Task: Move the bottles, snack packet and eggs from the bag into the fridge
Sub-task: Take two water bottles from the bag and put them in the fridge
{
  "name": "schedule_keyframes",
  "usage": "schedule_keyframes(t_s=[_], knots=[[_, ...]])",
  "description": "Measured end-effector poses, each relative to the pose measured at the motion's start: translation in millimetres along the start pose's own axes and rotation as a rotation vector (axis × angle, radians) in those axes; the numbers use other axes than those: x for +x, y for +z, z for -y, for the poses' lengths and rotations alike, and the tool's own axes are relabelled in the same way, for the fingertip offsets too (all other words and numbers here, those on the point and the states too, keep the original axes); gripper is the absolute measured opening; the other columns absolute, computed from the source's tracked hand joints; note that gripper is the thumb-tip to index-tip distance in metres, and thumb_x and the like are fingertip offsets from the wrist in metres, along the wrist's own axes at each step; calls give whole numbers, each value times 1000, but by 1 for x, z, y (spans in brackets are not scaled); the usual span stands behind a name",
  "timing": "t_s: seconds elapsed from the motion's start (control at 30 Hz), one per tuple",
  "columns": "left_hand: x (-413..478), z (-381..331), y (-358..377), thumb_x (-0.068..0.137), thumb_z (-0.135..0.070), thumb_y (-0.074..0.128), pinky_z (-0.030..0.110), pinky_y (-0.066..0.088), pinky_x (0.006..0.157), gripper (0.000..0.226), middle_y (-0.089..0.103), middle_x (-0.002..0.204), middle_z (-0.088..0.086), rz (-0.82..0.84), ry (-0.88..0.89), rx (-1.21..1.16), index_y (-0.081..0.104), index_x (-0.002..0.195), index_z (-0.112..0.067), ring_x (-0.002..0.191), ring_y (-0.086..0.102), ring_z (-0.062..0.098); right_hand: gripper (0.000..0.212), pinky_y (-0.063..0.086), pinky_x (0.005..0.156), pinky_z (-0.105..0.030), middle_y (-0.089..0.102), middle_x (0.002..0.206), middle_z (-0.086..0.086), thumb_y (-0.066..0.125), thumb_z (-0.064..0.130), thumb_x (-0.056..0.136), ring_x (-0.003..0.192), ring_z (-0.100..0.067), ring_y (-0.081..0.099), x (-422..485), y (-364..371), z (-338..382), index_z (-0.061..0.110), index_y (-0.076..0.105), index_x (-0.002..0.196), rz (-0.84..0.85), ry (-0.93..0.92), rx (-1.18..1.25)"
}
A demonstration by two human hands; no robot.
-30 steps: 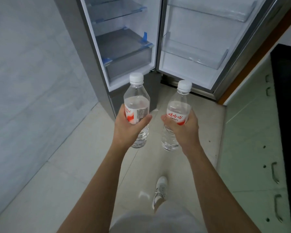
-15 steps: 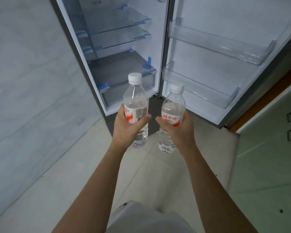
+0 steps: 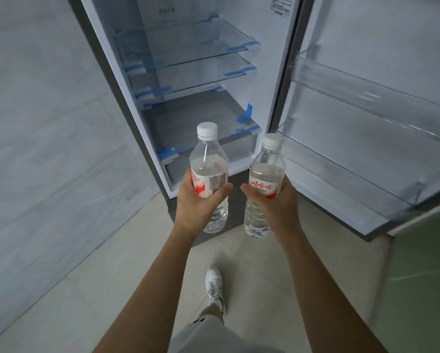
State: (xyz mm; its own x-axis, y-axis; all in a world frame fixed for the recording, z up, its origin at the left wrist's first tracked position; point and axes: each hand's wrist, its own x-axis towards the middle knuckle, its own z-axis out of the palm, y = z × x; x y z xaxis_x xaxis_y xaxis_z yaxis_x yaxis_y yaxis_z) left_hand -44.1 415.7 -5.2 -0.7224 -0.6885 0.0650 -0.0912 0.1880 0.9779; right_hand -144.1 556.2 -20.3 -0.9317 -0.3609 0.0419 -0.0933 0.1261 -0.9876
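Note:
I hold two clear water bottles with white caps and red-and-white labels, both upright in front of the open fridge (image 3: 127, 80). My left hand (image 3: 196, 207) grips the left bottle (image 3: 208, 161) around its label. My right hand (image 3: 277, 207) grips the right bottle (image 3: 266, 174) the same way. The fridge has glass shelves (image 3: 193, 54) with blue tape at the corners and a drawer (image 3: 214, 138) at the bottom. Its open door (image 3: 366, 59) carries clear door bins (image 3: 354, 98). The bag, snack packet and eggs are out of view.
A grey tiled wall (image 3: 35, 123) runs along the left. A pale green cabinet (image 3: 422, 276) stands at the right, close to the fridge door's lower corner. My foot in a white shoe (image 3: 214, 284) is on the light floor tiles (image 3: 86, 301).
I have stepped closer to the fridge; it fills more of the view and its upper shelves now show. Both bottles stay in my hands, held a little nearer each other.

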Motion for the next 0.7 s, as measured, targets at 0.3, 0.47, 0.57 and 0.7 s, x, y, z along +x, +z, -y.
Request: schedule_keyframes(t_s=[0.3, 0.47, 0.57, 0.7], knots=[[147, 13, -6, 77, -29, 82, 7, 50, 68, 44, 66, 98, -16, -33, -27, -25, 53, 109, -35, 87, 65, -8, 50, 56, 74, -13, 67, 96, 21, 88, 29, 74, 91, 7, 67, 132, 60, 16, 42, 52, 106, -6, -44, -80], [197, 13, -7, 77, -27, 81, 0, 45, 64, 45, 61, 98, -23, -10, -38, -7, 48, 103, -41, 83, 60, -19, 51, 57, 73, -14, 65, 97, 23, 87, 26, 75, 91, 9, 67, 178, 78, 15, 43, 51, 106, -42, -62, -82], [213, 14, -5, 78, -25, 81, -1, 44, 64, 46, 60, 98, -23, -9, -30, 12, 47, 105, -40, 84, 60, -20, 53, 55, 72, -11, 67, 98, 18, 87, 23, 75, 89, 7, 68, 195, 82, 10, 37, 53, 113, -35, -51, -82], [230, 17, -2, 77, -30, 81, 5, 48, 67, 48, 62, 100, -20, -39, -37, 33, 49, 112, -36, 88, 64, -8, 63, 60, 81, -21, 68, 107, 11, 87, 32, 73, 96, -4, 69, 218, 86, 4, 22, 55, 127, 1, -42, -101]])
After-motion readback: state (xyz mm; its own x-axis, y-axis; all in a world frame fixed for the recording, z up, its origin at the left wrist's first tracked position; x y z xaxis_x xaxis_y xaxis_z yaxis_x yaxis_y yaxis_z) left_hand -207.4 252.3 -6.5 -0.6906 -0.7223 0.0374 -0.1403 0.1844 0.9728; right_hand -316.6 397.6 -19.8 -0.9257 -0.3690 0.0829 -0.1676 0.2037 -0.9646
